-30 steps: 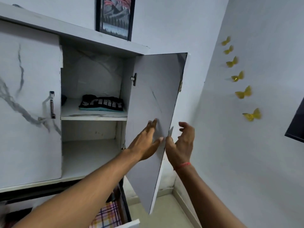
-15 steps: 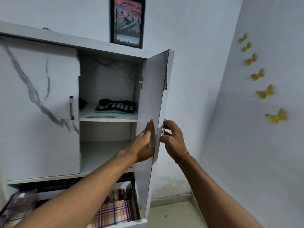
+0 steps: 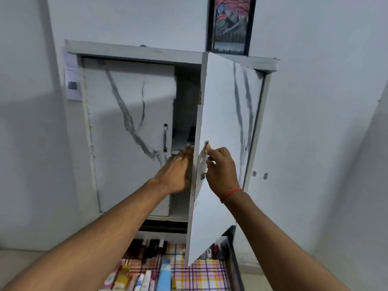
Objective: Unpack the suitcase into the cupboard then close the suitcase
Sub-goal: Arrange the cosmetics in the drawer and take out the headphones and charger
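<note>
The white marble-patterned cupboard has its left door shut and its right door partly ajar, leaving a narrow gap. Through the gap a sliver of a dark folded garment shows on the shelf. My right hand curls round the metal handle on the right door's outer face. My left hand reaches with straight fingers to the inner side of the door's edge and is blurred. The suitcase is out of view.
Below the cupboard an open drawer lined with checked cloth holds several bottles and tubes. A framed picture stands on the cupboard's top. A small paper hangs on the wall at the left.
The right door has swung from wide open to nearly shut. My right hand has taken hold of its handle, and my left hand has stayed at the door's edge. The view has shifted right.
</note>
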The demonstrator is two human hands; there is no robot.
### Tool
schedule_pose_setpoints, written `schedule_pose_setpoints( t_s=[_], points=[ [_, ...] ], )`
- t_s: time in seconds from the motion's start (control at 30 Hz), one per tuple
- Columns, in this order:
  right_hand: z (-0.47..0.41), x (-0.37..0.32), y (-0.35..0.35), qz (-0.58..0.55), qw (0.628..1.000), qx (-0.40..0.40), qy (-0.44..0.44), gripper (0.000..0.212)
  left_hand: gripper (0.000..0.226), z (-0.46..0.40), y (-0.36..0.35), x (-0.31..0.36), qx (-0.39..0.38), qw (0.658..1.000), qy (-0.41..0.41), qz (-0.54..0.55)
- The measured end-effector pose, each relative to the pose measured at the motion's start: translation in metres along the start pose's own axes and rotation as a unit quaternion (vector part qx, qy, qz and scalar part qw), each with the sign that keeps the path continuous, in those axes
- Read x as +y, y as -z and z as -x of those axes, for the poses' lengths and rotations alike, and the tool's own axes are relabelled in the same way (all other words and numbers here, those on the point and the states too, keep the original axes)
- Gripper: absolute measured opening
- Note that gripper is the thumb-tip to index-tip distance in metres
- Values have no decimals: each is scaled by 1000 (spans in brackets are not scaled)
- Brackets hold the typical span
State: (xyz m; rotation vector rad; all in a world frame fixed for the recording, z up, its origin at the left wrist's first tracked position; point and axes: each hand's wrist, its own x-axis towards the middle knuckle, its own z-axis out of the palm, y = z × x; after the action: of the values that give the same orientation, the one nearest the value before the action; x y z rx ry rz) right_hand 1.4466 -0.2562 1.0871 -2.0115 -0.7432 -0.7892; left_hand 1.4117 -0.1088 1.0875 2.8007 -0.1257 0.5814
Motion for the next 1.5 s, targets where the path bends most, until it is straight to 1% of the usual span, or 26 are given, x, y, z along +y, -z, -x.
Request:
schedule_pose_setpoints(
  t_s=[0.03, 0.1, 0.17, 0.33, 0.43, 0.57, 0.7, 0.8, 0.97, 1.1, 1.23, 1.33, 1.4, 1.43, 1.47, 1.5],
  points=[
    [-4, -3, -12, 21, 1000, 1, 11, 45, 103, -7, 1, -16, 16, 1000, 12, -15],
    [-15, -6, -37, 59, 998, -4, 24, 54, 108, -25, 3, -47, 39, 997, 45, -42],
    [-27, -8, -59, 87, 996, -2, 13, 55, 108, -39, 8, -71, 41, 995, 57, -69],
    [-59, -12, -112, 137, 991, 10, -5, 56, 108, -69, 14, -115, 25, 992, 44, -112],
    [-75, -10, -135, 154, 988, 15, -15, 54, 109, -89, 13, -135, 19, 989, 45, -142],
    [-91, -4, -156, 179, 983, 16, -27, 57, 110, -103, -1, -160, 0, 985, 41, -167],
    [-107, 2, -173, 186, 981, 26, -39, 54, 111, -106, -19, -168, 30, 992, 28, -118],
    [-121, 7, -185, 198, 979, 30, -42, 51, 116, -109, -25, -174, 37, 991, 17, -130],
    [-133, 15, -199, 213, 975, 44, -41, 53, 114, -114, -31, -182, 44, 985, 19, -166],
    [-135, 23, -202, 212, 975, 55, -22, 53, 116, -116, -36, -182, 47, 987, 16, -154],
    [-135, 27, -201, 220, 974, 45, -9, 53, 116, -115, -36, -182, 46, 986, 13, -159],
    [-132, 23, -195, 242, 970, 31, -1, 56, 107, -116, -31, -184, 52, 987, 10, -154],
    [-124, 22, -185, 244, 970, 5, -17, 64, 94, -114, -26, -177, 56, 983, 0, -173],
    [-122, 24, -181, 235, 972, -8, -32, 63, 85, -115, -22, -176, 61, 988, -3, -143],
    [-109, 26, -176, 208, 976, -21, -54, 57, 70, -106, -23, -173, 62, 995, 9, -76],
    [-94, 30, -173, 156, 984, -18, -82, 48, 49, -94, -26, -171, 82, 996, 30, 10]
  ],
)
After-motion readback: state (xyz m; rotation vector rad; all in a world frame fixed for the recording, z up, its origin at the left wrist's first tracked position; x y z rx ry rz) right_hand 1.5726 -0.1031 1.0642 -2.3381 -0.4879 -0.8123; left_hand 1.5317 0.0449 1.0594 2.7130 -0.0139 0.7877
